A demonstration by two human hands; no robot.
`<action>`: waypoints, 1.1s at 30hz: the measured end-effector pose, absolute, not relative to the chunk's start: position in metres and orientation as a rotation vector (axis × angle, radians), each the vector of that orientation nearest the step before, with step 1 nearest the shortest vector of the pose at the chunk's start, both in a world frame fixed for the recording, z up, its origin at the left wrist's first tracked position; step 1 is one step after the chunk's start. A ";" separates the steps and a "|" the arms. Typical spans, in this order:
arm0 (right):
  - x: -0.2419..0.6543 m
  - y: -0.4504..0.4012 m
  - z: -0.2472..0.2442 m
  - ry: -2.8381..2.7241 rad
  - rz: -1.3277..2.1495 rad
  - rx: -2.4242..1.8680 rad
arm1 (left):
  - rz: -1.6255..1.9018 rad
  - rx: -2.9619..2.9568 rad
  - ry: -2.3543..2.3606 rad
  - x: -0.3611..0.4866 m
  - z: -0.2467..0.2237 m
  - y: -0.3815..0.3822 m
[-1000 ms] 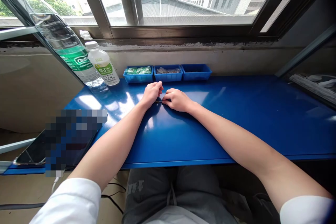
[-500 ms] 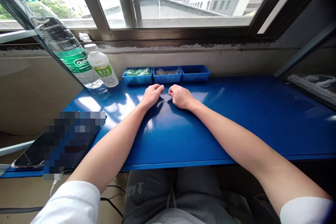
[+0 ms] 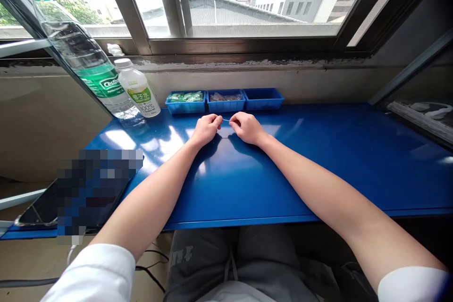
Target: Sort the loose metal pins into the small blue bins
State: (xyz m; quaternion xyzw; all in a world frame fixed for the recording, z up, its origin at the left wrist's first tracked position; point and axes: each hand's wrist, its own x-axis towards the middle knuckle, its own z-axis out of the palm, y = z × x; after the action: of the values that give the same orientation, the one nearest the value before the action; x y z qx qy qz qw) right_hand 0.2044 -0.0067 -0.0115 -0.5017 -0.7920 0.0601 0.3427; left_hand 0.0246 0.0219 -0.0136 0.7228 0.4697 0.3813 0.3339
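Note:
A thin, pale, rod-like piece (image 3: 226,120) spans the small gap between my two hands, just above the blue table (image 3: 240,188). Its left end is pinched in the fingers of my left hand (image 3: 208,129). The thumb and forefinger of my right hand (image 3: 247,127) close on its other end. The piece is too small to tell its kind, and the fingers hide both ends. Behind the hands stand three blue bins: one with green-and-white packets (image 3: 186,97), one with small greyish pieces (image 3: 225,97), and a dark-looking right bin (image 3: 264,99).
A large water bottle (image 3: 95,71) and a smaller white bottle (image 3: 139,89) stand at the back left. A tablet-like device (image 3: 38,207), partly pixelated, lies at the left edge with a cable. A window (image 3: 247,45) is behind the table; a grey frame bar (image 3: 410,66) slants at right.
My right hand has risen slightly and shifted a little to the right, and its fingers show more clearly. The thin piece now tilts slightly and sits a bit higher. My left hand is nearly still.

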 end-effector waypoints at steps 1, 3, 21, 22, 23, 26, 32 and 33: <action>0.206 -0.007 -0.012 -2.053 0.160 -1.277 | 0.993 1.893 1.231 0.024 -0.014 0.022; 0.207 -0.007 -0.012 -2.051 0.172 -1.225 | 0.984 1.908 1.236 0.024 -0.014 0.022; 0.289 0.039 -0.010 -0.704 0.710 -1.426 | 0.801 2.020 1.365 0.029 -0.003 0.009; 0.292 0.039 -0.009 -0.652 0.767 -1.404 | 0.788 2.036 1.374 0.029 -0.003 0.009; 0.295 0.039 -0.007 -0.623 0.800 -1.385 | 0.776 2.050 1.382 0.030 -0.003 0.009; 0.296 0.038 -0.005 -0.584 0.830 -1.364 | 0.741 2.079 1.401 0.030 -0.003 0.009; 0.298 0.036 -0.006 -0.583 0.884 -1.286 | 0.716 2.116 1.399 0.029 -0.005 0.010; 0.299 0.036 -0.007 -0.592 0.893 -1.268 | 0.713 2.120 1.400 0.029 -0.006 0.010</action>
State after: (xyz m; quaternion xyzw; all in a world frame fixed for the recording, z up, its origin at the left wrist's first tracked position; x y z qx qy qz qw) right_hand 0.2992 0.0363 -0.0065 -0.5635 -0.2632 0.3970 0.6749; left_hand 0.0290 0.0102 -0.0055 0.7781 0.5139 0.2619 0.2488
